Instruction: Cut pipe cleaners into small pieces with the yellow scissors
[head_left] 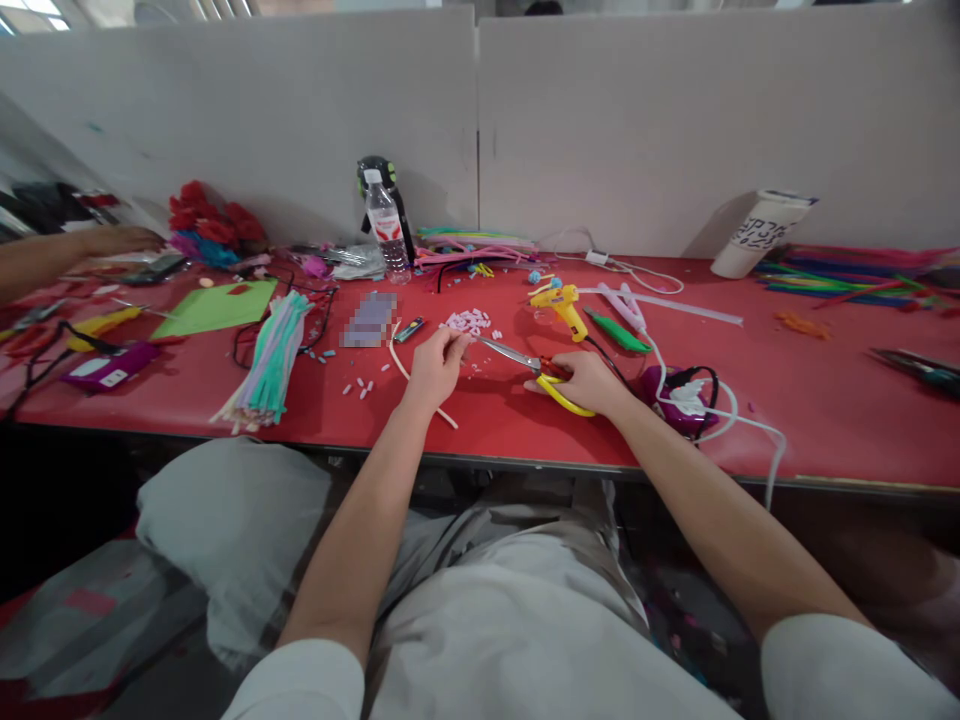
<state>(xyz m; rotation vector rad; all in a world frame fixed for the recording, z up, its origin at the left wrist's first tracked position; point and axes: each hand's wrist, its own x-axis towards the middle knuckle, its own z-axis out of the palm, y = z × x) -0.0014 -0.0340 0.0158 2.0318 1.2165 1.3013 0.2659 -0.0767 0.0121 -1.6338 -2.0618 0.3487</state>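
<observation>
My right hand (581, 382) is closed around scissors (514, 354) with yellow and red handles, their blades pointing left. At the blade tips, my left hand (436, 368) pinches something too small to make out. Just beyond those fingers lies a pile of short pale pink pieces (471, 321). A few more pink pieces (365, 386) are scattered to the left. A cream-coloured stem (448, 417) curves across the table under my left wrist.
Left of me lies a bundle of green, white and lilac pipe cleaners (271, 360). A water bottle (387, 232) stands at the back. A yellow glue gun (561, 308), green-handled tool (619, 332) and white cable (731, 412) lie right. Another person's arm (67, 255) reaches in at far left.
</observation>
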